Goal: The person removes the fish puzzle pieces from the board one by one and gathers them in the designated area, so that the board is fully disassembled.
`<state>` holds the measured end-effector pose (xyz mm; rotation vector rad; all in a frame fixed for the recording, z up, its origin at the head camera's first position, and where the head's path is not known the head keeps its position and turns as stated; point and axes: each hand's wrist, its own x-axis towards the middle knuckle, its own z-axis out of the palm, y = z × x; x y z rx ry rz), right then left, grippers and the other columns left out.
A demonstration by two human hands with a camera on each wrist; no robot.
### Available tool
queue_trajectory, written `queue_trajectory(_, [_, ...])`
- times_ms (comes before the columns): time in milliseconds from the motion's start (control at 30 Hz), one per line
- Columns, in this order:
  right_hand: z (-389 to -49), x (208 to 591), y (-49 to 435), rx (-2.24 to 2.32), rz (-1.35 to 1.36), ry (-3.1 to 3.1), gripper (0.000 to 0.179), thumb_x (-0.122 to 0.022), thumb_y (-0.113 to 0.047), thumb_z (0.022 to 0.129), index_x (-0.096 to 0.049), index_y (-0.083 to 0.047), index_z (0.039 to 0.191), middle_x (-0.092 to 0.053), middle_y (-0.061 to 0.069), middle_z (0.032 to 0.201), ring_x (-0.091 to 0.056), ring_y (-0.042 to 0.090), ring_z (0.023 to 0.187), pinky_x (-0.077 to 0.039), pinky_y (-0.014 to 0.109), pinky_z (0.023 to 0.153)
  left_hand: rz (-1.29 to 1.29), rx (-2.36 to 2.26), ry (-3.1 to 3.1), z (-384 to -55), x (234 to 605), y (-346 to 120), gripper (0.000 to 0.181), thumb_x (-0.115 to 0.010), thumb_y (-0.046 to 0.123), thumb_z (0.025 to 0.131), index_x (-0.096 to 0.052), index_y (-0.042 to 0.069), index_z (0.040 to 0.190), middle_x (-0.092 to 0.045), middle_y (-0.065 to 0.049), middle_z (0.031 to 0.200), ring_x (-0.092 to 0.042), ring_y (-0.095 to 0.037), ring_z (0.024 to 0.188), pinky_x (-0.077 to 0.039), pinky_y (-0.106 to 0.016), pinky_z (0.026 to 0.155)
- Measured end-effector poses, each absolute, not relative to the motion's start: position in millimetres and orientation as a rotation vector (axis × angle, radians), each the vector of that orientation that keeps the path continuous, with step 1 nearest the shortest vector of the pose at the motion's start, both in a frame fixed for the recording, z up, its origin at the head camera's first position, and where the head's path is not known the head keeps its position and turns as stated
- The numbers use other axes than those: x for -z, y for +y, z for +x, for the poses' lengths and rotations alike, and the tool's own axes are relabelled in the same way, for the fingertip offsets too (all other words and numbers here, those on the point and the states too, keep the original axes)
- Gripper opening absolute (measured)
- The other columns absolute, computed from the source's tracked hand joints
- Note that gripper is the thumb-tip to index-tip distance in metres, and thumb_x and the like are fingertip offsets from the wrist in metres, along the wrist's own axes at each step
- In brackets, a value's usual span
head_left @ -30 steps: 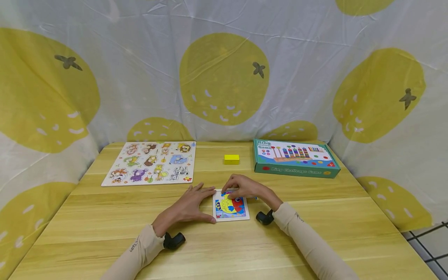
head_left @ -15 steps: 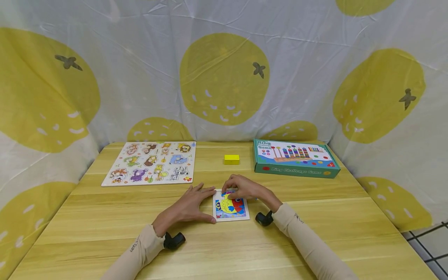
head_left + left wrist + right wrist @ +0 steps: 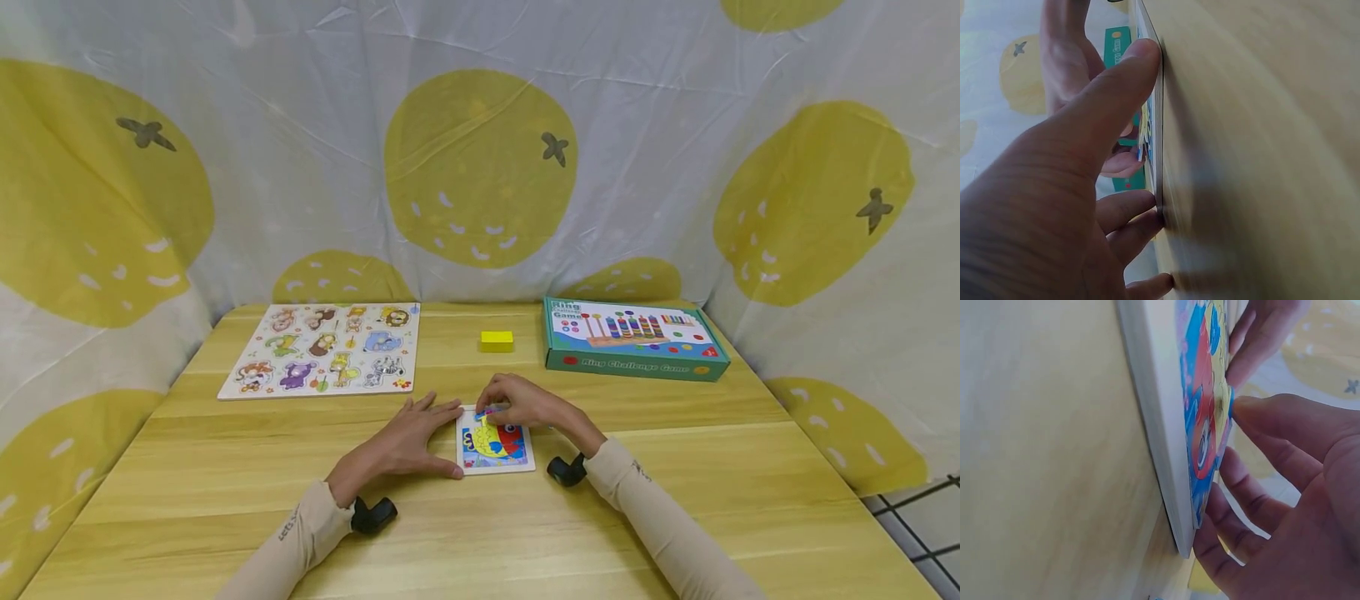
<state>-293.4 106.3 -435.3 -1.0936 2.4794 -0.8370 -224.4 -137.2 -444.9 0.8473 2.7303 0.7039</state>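
A small square jigsaw puzzle [image 3: 491,446] with a red and yellow fish picture lies on the table in a pale frame. My left hand [image 3: 401,442] is spread along its left side, with the thumb and fingertips touching the frame's edge. Over the puzzle's far part, my right hand [image 3: 528,402] pinches a jigsaw piece [image 3: 1227,428] between thumb and fingers. In the right wrist view that piece is tilted, partly raised from the picture. The left wrist view shows the same piece [image 3: 1141,152] between the right fingertips. The right hand hides the puzzle's upper right corner in the head view.
A yellow block [image 3: 497,342] sits beyond the puzzle. At the back left lies an animal peg board [image 3: 360,354]; a green Ring Challenge Game box [image 3: 637,340] lies at the back right. A fruit-patterned curtain [image 3: 480,167] hangs behind the table [image 3: 465,542].
Both hands keep their places at the puzzle. Only a slight shift of the right fingers and the piece they pinch can be made out.
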Motion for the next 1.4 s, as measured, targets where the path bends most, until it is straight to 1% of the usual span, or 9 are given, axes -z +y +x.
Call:
queue_trajectory(133, [-292.1, 435.1, 107.4, 0.873, -1.069, 2.460, 0.016, -0.064, -0.010, 0.091, -0.070, -0.011, 0.105, -0.059, 0.002, 0.104, -0.056, 0.018, 0.097, -0.048, 0.035, 0.091, 0.846, -0.707, 2.724, -223.9, 445.1, -136.9, 0.092, -0.072, 0.062, 0.073, -0.043, 0.013, 0.146, -0.035, -0.003, 0.154, -0.013, -0.041, 0.144, -0.007, -0.064, 0.113])
queue_trajectory(300, [-292.4, 436.2, 110.0, 0.953, -1.016, 2.421, 0.028, -0.062, -0.008, 0.091, -0.063, -0.006, 0.119, -0.063, 0.006, 0.112, -0.058, 0.020, 0.103, -0.048, 0.036, 0.095, 0.849, -0.720, 2.723, -223.7, 443.5, -136.8, 0.091, -0.073, 0.061, 0.073, -0.044, 0.013, 0.145, -0.034, -0.003, 0.154, -0.014, -0.042, 0.144, -0.007, -0.065, 0.112])
queue_trajectory(367, [-292.2, 436.5, 111.7, 0.987, -0.981, 2.405, 0.030, -0.061, -0.007, 0.091, -0.061, -0.005, 0.122, -0.063, 0.007, 0.115, -0.059, 0.020, 0.106, -0.048, 0.036, 0.097, 0.851, -0.726, 2.721, -224.0, 443.5, -136.8, 0.090, -0.073, 0.060, 0.073, -0.044, 0.013, 0.145, -0.035, -0.003, 0.153, -0.014, -0.043, 0.144, -0.008, -0.065, 0.112])
queue_trajectory(600, [-292.7, 434.5, 115.7, 1.007, -0.993, 2.392, 0.023, -0.059, -0.007, 0.093, -0.067, -0.006, 0.114, -0.063, 0.004, 0.111, -0.058, 0.017, 0.100, -0.048, 0.036, 0.095, 0.835, -0.729, 2.719, -224.9, 443.9, -137.3, 0.090, -0.073, 0.061, 0.073, -0.045, 0.015, 0.145, -0.036, -0.002, 0.153, -0.013, -0.042, 0.144, -0.008, -0.064, 0.113])
queue_trajectory(733, [-293.4, 433.5, 117.1, 0.955, -1.009, 2.403, 0.026, -0.060, -0.004, 0.091, -0.068, -0.009, 0.116, -0.062, 0.002, 0.111, -0.056, 0.016, 0.099, -0.048, 0.033, 0.094, 0.836, -0.725, 2.721, -225.4, 444.4, -137.3, 0.090, -0.073, 0.061, 0.073, -0.045, 0.015, 0.145, -0.036, -0.002, 0.153, -0.014, -0.042, 0.144, -0.008, -0.064, 0.113])
queue_trajectory(900, [-293.3, 433.1, 118.5, 0.859, -1.045, 2.431, 0.033, -0.061, 0.000, 0.088, -0.068, -0.011, 0.118, -0.060, 0.002, 0.106, -0.054, 0.017, 0.095, -0.048, 0.032, 0.088, 0.841, -0.727, 2.722, -224.7, 444.4, -137.1, 0.090, -0.073, 0.061, 0.073, -0.045, 0.015, 0.145, -0.036, -0.003, 0.153, -0.014, -0.042, 0.144, -0.008, -0.064, 0.113])
queue_trajectory(1133, [-292.5, 436.2, 118.3, 0.766, -1.077, 2.480, 0.034, -0.063, -0.002, 0.089, -0.068, -0.014, 0.119, -0.059, 0.001, 0.102, -0.052, 0.015, 0.092, -0.047, 0.029, 0.083, 0.835, -0.720, 2.718, -223.6, 444.4, -136.7, 0.090, -0.073, 0.061, 0.073, -0.045, 0.015, 0.145, -0.037, -0.002, 0.153, -0.014, -0.042, 0.144, -0.008, -0.064, 0.112])
queue_trajectory(1300, [-291.3, 435.3, 116.6, 0.758, -1.065, 2.505, 0.032, -0.064, -0.002, 0.088, -0.067, -0.010, 0.119, -0.060, 0.002, 0.103, -0.053, 0.016, 0.093, -0.048, 0.030, 0.085, 0.842, -0.719, 2.725, -223.6, 444.6, -136.7, 0.090, -0.074, 0.060, 0.073, -0.045, 0.015, 0.145, -0.037, -0.002, 0.152, -0.015, -0.042, 0.144, -0.010, -0.065, 0.112])
queue_trajectory(1400, [-291.2, 434.5, 115.7, 0.756, -1.052, 2.525, 0.029, -0.066, -0.003, 0.087, -0.066, -0.007, 0.116, -0.061, 0.003, 0.103, -0.056, 0.016, 0.093, -0.049, 0.030, 0.087, 0.846, -0.723, 2.729, -223.7, 444.1, -136.9, 0.090, -0.074, 0.060, 0.073, -0.045, 0.014, 0.144, -0.037, -0.003, 0.152, -0.015, -0.043, 0.144, -0.010, -0.065, 0.112])
